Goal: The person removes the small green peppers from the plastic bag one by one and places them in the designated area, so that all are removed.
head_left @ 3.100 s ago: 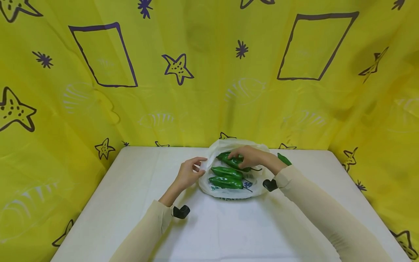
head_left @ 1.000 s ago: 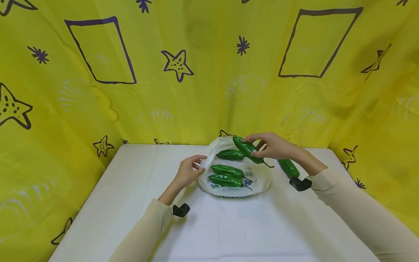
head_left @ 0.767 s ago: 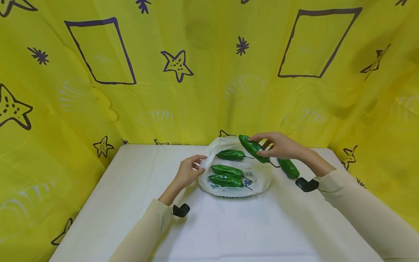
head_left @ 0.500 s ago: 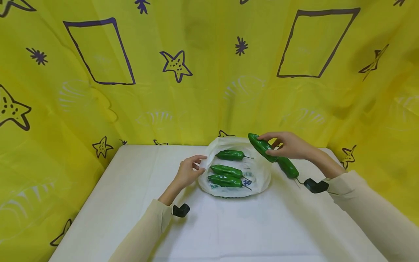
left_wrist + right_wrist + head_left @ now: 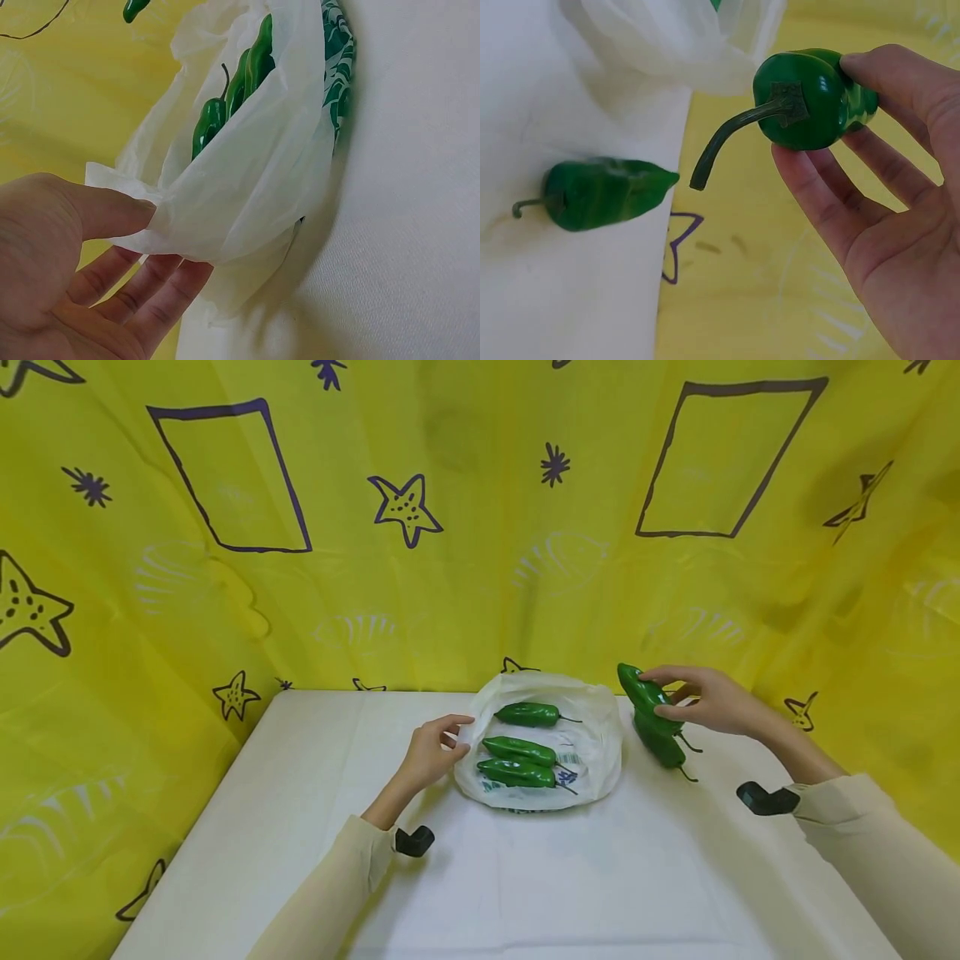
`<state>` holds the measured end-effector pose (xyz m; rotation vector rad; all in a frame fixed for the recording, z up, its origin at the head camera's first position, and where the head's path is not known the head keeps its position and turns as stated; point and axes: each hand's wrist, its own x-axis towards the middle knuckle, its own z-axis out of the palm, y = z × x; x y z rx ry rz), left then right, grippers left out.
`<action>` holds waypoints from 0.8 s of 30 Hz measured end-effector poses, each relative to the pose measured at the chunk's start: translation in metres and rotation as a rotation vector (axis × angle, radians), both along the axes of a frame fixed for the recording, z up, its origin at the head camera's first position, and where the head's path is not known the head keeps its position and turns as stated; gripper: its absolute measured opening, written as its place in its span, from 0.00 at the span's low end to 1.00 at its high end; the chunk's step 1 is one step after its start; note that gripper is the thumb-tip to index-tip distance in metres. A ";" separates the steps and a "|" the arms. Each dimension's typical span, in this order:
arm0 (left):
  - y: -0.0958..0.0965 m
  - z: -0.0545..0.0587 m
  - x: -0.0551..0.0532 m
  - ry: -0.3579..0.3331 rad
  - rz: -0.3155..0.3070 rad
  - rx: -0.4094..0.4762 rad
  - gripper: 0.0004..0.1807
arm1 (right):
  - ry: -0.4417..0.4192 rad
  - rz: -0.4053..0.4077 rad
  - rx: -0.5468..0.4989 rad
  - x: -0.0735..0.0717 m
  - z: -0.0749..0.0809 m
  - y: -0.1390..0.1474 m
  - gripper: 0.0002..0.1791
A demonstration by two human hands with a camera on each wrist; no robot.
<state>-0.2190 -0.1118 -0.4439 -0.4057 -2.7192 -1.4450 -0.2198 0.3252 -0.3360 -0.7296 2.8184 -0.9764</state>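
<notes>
My right hand [image 5: 712,700] pinches a glossy green pepper [image 5: 640,691] between thumb and fingertips, holding it up to the right of a white plastic bag [image 5: 602,752]. In the right wrist view, the curved stem of this held pepper [image 5: 799,112] faces the camera. Another green pepper [image 5: 662,747] lies on the table just below it, partly covered in the head view. My left hand [image 5: 429,758] holds the bag's left rim, thumb on one side of the plastic [image 5: 247,180] and fingers on the other. Inside the wide-mouthed bag lie three green peppers [image 5: 519,750].
A white-covered table [image 5: 570,885] carries everything. Yellow curtain [image 5: 480,593] with starfish drawings closes in the back and both sides, close behind the bag and the right hand. Black wrist mounts [image 5: 415,841] stick out from both cuffs.
My right hand has lifted one pepper out of the bag and carried it rightward, over the pepper on the table. My left hand has stayed at the bag's rim.
</notes>
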 end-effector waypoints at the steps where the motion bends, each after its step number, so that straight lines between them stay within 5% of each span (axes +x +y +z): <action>1: 0.000 0.000 0.000 0.000 0.000 0.000 0.23 | -0.001 -0.010 -0.002 0.001 -0.001 0.003 0.28; 12: -0.001 -0.001 -0.001 0.002 -0.005 0.018 0.23 | -0.005 -0.125 0.008 0.008 -0.013 0.037 0.29; 19: -0.002 -0.002 -0.002 0.092 -0.022 0.018 0.23 | -0.052 -0.180 -0.007 0.008 -0.025 0.056 0.31; 24: -0.003 -0.002 0.000 0.085 -0.024 0.027 0.22 | -0.072 -0.228 0.016 0.008 -0.036 0.067 0.33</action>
